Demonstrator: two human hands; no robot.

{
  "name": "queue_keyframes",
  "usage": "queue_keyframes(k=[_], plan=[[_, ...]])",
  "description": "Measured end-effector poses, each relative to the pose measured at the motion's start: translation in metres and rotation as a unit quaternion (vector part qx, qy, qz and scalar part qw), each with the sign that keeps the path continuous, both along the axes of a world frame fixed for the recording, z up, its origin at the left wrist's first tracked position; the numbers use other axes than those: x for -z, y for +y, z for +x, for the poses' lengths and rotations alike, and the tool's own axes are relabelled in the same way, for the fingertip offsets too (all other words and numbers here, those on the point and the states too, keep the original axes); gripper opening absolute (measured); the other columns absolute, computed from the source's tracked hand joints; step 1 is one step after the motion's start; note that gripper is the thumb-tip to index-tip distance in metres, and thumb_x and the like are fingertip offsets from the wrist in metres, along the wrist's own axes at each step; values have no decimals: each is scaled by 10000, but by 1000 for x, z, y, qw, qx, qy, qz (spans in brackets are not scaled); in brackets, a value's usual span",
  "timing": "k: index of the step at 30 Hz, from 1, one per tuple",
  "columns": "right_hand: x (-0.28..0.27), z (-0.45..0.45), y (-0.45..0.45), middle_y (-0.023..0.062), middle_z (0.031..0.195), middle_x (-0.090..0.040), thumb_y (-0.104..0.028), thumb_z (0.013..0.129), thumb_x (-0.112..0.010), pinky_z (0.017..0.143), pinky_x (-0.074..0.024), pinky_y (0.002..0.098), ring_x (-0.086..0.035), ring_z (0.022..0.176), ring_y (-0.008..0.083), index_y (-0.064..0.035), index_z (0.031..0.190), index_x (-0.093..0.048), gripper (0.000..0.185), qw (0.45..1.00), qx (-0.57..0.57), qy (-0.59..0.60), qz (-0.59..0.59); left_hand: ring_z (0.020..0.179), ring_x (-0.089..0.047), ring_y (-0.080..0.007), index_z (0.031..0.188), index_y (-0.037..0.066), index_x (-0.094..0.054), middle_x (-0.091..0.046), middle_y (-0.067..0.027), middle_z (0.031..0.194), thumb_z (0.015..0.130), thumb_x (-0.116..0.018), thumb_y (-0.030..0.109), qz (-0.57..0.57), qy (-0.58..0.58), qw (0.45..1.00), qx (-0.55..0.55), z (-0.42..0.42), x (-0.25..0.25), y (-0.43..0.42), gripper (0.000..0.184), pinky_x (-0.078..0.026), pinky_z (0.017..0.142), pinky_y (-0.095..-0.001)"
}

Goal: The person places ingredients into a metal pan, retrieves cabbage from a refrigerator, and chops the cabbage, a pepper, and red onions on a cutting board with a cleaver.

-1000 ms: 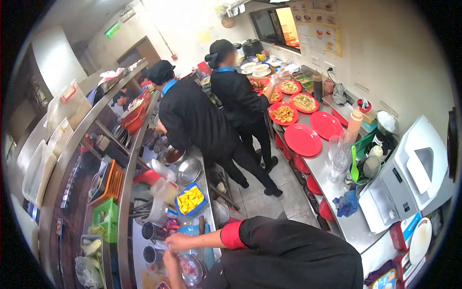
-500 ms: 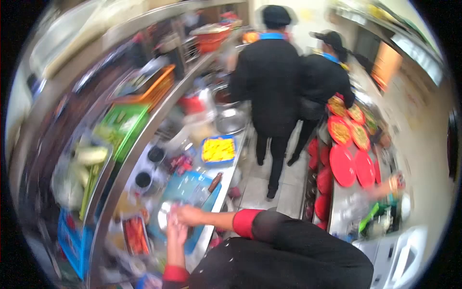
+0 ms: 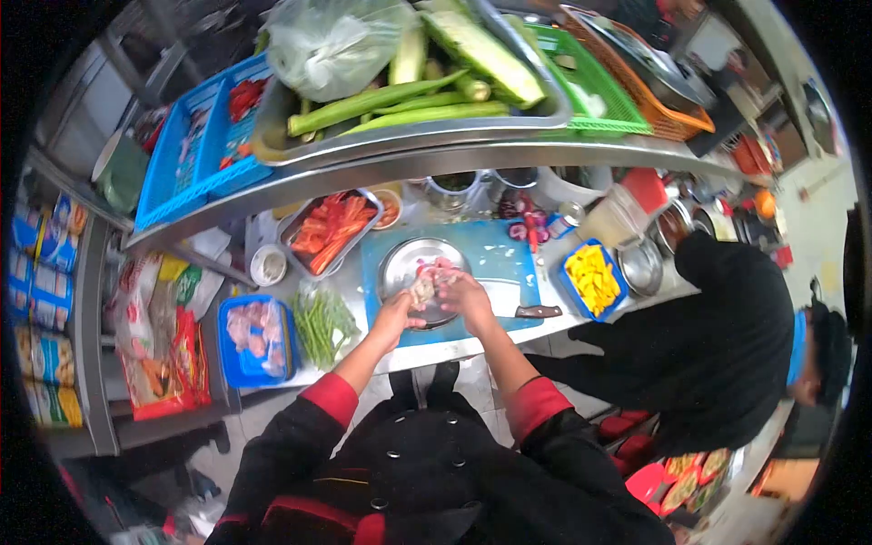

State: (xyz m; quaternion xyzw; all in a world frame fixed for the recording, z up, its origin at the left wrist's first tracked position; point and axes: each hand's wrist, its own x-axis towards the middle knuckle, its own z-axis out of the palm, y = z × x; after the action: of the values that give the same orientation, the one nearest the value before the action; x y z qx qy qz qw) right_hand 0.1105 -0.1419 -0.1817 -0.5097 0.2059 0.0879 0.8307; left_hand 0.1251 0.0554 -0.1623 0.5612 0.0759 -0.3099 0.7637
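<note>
Over a round metal dish on the blue cutting board, my two hands are close together. My left hand is closed on a pale, lumpy clump of food whose kind I cannot make out. My right hand has its fingers curled inward at the clump's right side, with pinkish bits at the fingertips; what it grips is partly hidden. On the board to the right lies a knife, its brown handle reaching the front edge.
Left of the board are cut red peppers in a tray, green beans and a blue tub of raw meat. Yellow chunks and a co-worker are right. A metal shelf with vegetables overhangs the counter.
My view has swung from the aisle on the right to face the counter. Both hands remain together over the metal dish, now with the pale clump visible between them.
</note>
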Motion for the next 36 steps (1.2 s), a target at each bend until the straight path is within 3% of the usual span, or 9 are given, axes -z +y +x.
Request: queue_keyframes(k=[4, 8, 12, 17, 21, 25, 28, 30, 36], plan=[[-34, 0, 28, 61, 1098, -660, -124, 928, -581, 711, -551, 307, -651, 952, 161, -97, 1295, -581, 368, 992, -87, 19, -93, 904, -615, -173, 1078, 49, -644, -608, -70, 1057, 979, -477, 232, 215, -150, 964, 42, 7, 5, 6, 267, -562, 724, -321], [-42, 10, 31, 88, 1150, -639, -75, 872, -635, 734, -538, 303, -643, 1063, 210, -88, 1334, -542, 471, 967, -192, -13, -169, 808, -626, -160, 989, 54, -632, -628, -60, 943, 957, -517, 240, 70, -58, 995, -45, 9, 9, -1, 221, -519, 651, -307], [-11, 27, 12, 95, 1121, -650, 18, 815, -591, 765, -515, 312, -640, 1050, 234, -79, 1296, -532, 494, 962, -222, -15, 155, 768, -635, -178, 1024, 45, -603, -660, -74, 935, 953, -534, 278, -156, 108, 969, -160, 3, -9, 0, 253, -474, 609, -294], [-35, 27, 6, 96, 1089, -646, -6, 823, -601, 779, -501, 345, -630, 994, 223, -123, 1239, -547, 435, 922, -245, 24, 298, 692, -543, -106, 1054, 124, -564, -554, 2, 814, 961, -552, 209, -11, 23, 994, -110, 1, -23, 4, 127, -442, 582, -264], [-23, 39, 7, 69, 954, -666, 18, 850, -673, 641, -474, 292, -615, 783, 160, -128, 979, -556, 227, 932, -277, 18, 234, 688, -537, -128, 1051, 111, -546, -533, -14, 780, 936, -564, 178, -40, 21, 989, -140, -6, -36, 13, 133, -452, 582, -301], [-36, 48, 0, 74, 994, -673, -47, 841, -726, 668, -493, 287, -627, 796, 158, -132, 990, -566, 234, 933, -304, -19, 194, 690, -540, -128, 1056, 111, -549, -533, -13, 782, 934, -569, 183, -48, 11, 980, -191, -9, -43, 40, 143, -465, 593, -305], [-32, 59, -1, 107, 1030, -685, -141, 786, -793, 790, -522, 353, -645, 944, 228, -120, 1098, -599, 368, 927, -362, -42, -85, 712, -540, -127, 1034, 114, -544, -531, -10, 816, 930, -574, 197, -16, -1, 968, -250, -11, -47, 57, 136, -478, 615, -317], [-39, 59, 0, 143, 1129, -671, -188, 723, -815, 956, -484, 414, -599, 1131, 305, -100, 1247, -584, 580, 713, -338, -332, -516, 787, -564, -139, 1118, 101, -556, -558, -30, 909, 924, -597, 229, 9, -9, 970, -243, -9, -47, 65, 236, -493, 668, -329], [-86, 21, 60, 166, 1264, -609, -159, 741, -767, 1010, -450, 411, -554, 1207, 356, -80, 1302, -553, 606, 810, -320, -341, -353, 1099, -558, -153, 1283, 63, -560, -582, -56, 1194, 960, -613, 362, 97, -106, 983, -112, -27, -88, 30, 443, -480, 897, -331]])
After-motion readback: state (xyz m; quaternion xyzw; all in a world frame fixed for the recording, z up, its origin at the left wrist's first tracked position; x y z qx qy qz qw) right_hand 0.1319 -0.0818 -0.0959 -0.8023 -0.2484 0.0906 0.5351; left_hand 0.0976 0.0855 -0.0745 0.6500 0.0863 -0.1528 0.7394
